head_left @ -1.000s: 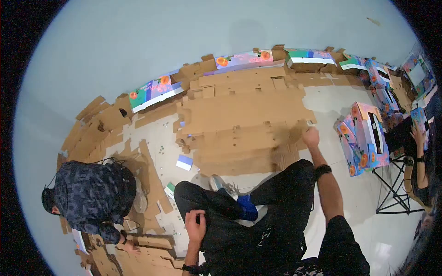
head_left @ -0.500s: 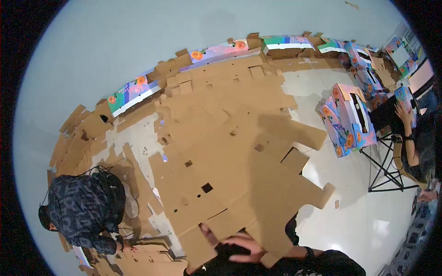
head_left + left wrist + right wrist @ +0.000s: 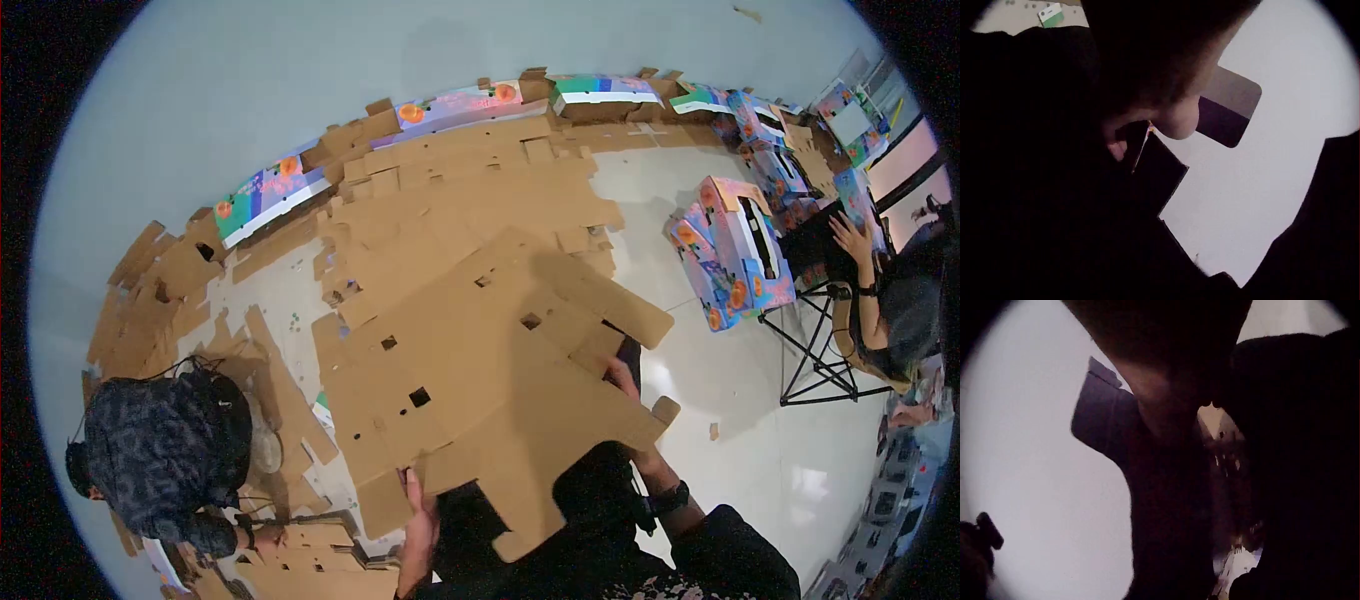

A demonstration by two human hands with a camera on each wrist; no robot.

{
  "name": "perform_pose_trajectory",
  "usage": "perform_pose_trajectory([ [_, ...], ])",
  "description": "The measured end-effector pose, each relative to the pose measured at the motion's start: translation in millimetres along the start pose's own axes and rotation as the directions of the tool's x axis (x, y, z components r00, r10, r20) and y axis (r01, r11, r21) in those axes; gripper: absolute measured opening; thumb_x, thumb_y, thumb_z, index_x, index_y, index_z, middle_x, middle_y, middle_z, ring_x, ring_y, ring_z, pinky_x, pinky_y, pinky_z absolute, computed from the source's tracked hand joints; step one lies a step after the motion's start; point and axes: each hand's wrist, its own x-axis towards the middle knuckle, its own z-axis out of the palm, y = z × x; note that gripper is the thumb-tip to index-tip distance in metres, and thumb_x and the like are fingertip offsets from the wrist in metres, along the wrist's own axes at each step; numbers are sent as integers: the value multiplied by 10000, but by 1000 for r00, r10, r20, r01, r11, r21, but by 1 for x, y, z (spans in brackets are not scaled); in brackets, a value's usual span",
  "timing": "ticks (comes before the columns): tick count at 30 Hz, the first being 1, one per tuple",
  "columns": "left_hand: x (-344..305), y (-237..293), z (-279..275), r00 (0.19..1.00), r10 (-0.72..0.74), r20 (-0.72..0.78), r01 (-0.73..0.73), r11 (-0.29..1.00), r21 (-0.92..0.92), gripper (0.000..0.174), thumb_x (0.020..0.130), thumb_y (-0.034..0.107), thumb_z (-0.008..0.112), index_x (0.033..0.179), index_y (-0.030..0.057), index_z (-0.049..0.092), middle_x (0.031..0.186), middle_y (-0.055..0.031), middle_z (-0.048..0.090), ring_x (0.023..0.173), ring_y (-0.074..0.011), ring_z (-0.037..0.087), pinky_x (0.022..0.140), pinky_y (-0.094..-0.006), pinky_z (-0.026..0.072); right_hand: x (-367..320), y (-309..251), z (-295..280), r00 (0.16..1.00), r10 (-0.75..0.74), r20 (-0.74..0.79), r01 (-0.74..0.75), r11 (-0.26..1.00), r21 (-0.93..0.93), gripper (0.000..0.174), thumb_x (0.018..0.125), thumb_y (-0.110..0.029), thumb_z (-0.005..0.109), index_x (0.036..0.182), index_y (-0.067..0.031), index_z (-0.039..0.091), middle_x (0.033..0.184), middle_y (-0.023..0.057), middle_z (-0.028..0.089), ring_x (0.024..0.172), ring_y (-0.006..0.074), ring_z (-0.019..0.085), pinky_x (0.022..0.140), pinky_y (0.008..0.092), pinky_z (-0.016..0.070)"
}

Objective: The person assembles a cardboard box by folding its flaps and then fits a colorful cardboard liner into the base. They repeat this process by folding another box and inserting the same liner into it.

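A large unfolded brown cardboard box (image 3: 470,370), with small square holes and cut flaps, lies tilted across the person's lap in the head view. At its near left edge the left hand (image 3: 421,518) grips a flap, thumb lying on the brown face. The left wrist view shows that hand's thumb (image 3: 1180,120) and a fingertip on either side of a sheet edge. The right hand (image 3: 622,377) holds the cardboard at a notch on its right side; part of the hand is hidden beneath it. The right wrist view is mostly dark.
More flattened cardboard (image 3: 450,205) covers the floor ahead. Printed boxes (image 3: 742,245) stand at right beside a black folding stool frame (image 3: 825,350) and a seated person. Another person in a dark patterned jacket (image 3: 165,450) bends over cardboard at left. Printed cartons (image 3: 270,200) line the wall.
The right hand has gone from the floor cardboard to near the lap, then out to the sheet's right edge. The left hand has left the knee for its near left edge. The unfolded box now covers the lap.
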Motion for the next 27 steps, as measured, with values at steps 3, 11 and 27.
perform_pose_trajectory([
  [3, -23, -5, 6, 946, 298, 128, -249, 920, -303, 628, 1067, 501, 432, 1512, 61, 386, 1490, -116, 483, 1357, -249, 475, 1102, -433, 416, 15, -23, 18, 989, -106, 101, 88, 982, 170, 279, 926, -147, 685, 1158, 4, 644, 1455, 187, 533, 1313, 304, 537, 1086, 382, 418],
  [11, -47, 36, 0, 696, 632, 342, -627, 302, 718, 588, 958, 321, 649, 1406, -28, 498, 1476, -193, 518, 1311, -378, 510, 1060, -480, 436, -13, -94, 26, 963, -211, 170, 213, 977, 2, 227, 902, -190, 756, 922, -17, 610, 1360, 319, 582, 1231, 399, 605, 1041, 471, 484],
  [27, -73, -35, -96, 987, 141, -71, -94, 886, 454, 359, 882, 177, 757, 1179, 29, 620, 1008, -121, 632, 975, -251, 624, 887, -397, 495, -193, -86, -42, 941, 300, 155, -213, 884, -417, 310, 911, -65, 636, 1217, -28, 600, 1284, 195, 639, 1091, 358, 627, 933, 437, 494],
])
